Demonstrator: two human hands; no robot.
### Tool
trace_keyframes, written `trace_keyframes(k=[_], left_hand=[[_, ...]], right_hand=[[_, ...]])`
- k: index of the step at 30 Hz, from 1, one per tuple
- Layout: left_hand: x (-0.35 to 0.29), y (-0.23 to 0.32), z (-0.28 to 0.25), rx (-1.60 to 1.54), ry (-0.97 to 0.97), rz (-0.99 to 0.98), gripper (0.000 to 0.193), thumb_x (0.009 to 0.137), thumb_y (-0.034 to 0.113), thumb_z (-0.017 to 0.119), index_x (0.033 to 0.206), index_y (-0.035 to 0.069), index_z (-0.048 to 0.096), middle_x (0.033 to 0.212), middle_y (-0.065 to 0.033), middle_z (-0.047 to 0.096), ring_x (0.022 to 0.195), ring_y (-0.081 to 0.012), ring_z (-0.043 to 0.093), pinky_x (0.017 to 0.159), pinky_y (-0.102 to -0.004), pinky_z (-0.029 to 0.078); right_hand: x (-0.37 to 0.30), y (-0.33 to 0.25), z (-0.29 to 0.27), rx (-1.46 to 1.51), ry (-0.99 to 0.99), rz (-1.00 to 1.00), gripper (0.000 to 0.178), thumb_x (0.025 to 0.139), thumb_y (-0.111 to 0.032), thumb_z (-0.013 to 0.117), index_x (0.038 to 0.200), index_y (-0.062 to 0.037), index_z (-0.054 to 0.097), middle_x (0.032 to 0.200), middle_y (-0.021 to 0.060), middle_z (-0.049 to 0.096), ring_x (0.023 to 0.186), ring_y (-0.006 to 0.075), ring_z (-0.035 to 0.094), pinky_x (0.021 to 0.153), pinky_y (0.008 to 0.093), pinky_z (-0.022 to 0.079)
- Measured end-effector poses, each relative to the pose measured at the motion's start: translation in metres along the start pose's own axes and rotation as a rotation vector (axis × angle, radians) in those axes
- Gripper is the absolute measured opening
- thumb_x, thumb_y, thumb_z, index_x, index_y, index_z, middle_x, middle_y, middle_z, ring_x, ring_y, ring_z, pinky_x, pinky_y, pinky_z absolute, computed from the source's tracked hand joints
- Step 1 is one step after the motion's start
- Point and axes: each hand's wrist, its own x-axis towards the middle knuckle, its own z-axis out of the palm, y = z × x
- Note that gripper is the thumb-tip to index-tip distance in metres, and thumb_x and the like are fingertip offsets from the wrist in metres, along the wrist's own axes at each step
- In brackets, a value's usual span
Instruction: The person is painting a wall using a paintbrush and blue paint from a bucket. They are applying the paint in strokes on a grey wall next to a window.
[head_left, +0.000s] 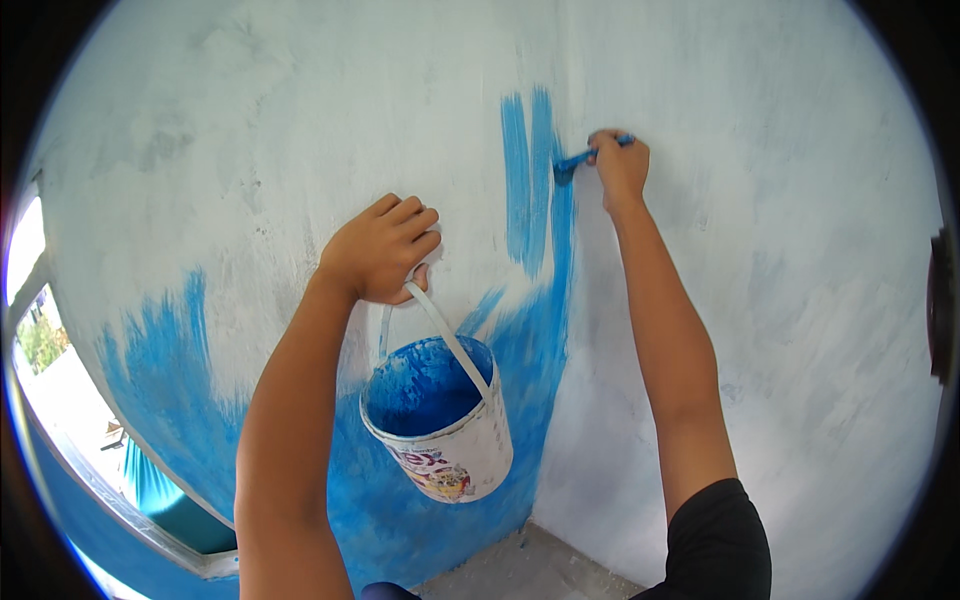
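My left hand [385,248] is closed round the white handle of a paint bucket [455,465], which hangs tilted toward me in front of the wall. Blue paint [430,405] lies in the bucket and is smeared up its inner side. Higher up, my right hand [622,170] grips a blue-handled paintbrush [598,154]. Its bristles touch the wall at the corner, at the top of a fresh blue strip. Left of the brush, separate vertical blue strokes [516,180] mark the pale wall [400,100].
Blue paint covers the lower left wall [400,540] with a ragged upper edge. The adjoining right wall [800,350] is whitish. At the far left is a window opening [70,390] with teal cloth beyond it. Grey floor [530,565] shows below the corner. A dark object [940,305] sits at the right rim.
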Motion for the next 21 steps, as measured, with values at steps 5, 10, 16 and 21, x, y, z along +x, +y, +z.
trace_keyframes(k=[5, 10, 16, 21], left_hand=[[-0.001, -0.001, 0.001, 0.003, 0.039, 0.016, 0.039, 0.067, 0.027, 0.075, 0.100, 0.005, 0.072, 0.117, -0.0125, 0.067, 0.111, -0.0297, 0.058, 0.101, -0.0404, 0.051], [0.000, 0.000, -0.004, -0.004, 0.011, 0.012, 0.038, 0.068, 0.028, 0.076, 0.099, 0.006, 0.072, 0.117, -0.0116, 0.067, 0.111, -0.0292, 0.058, 0.100, -0.0404, 0.050], [0.001, 0.001, -0.006, 0.016, -0.010, 0.005, 0.037, 0.069, 0.028, 0.076, 0.099, 0.007, 0.071, 0.116, -0.0108, 0.065, 0.110, -0.0283, 0.057, 0.100, -0.0402, 0.049], [0.001, 0.000, -0.005, 0.005, 0.003, 0.021, 0.037, 0.070, 0.028, 0.076, 0.099, 0.007, 0.070, 0.115, -0.0104, 0.064, 0.110, -0.0284, 0.056, 0.100, -0.0403, 0.049]], right_hand=[[0.045, -0.056, 0.018, 0.146, 0.056, -0.190, 0.014, 0.087, -0.005, 0.069, 0.090, 0.0051, 0.078, 0.079, 0.0101, 0.072, 0.070, 0.0174, 0.065, 0.067, 0.0296, 0.052], [0.059, -0.048, 0.026, 0.325, 0.059, -0.238, 0.018, 0.095, -0.007, 0.071, 0.102, 0.0056, 0.081, 0.096, 0.0115, 0.077, 0.085, 0.0192, 0.072, 0.082, 0.0291, 0.057], [-0.006, 0.022, 0.014, 0.239, -0.017, -0.246, 0.025, 0.099, -0.008, 0.067, 0.113, 0.0078, 0.080, 0.102, 0.0145, 0.078, 0.090, 0.0186, 0.073, 0.088, 0.0299, 0.057], [-0.046, 0.041, -0.026, 0.213, -0.132, -0.059, 0.024, 0.097, -0.008, 0.065, 0.106, 0.0081, 0.080, 0.098, 0.0147, 0.078, 0.086, 0.0180, 0.072, 0.086, 0.0308, 0.057]])
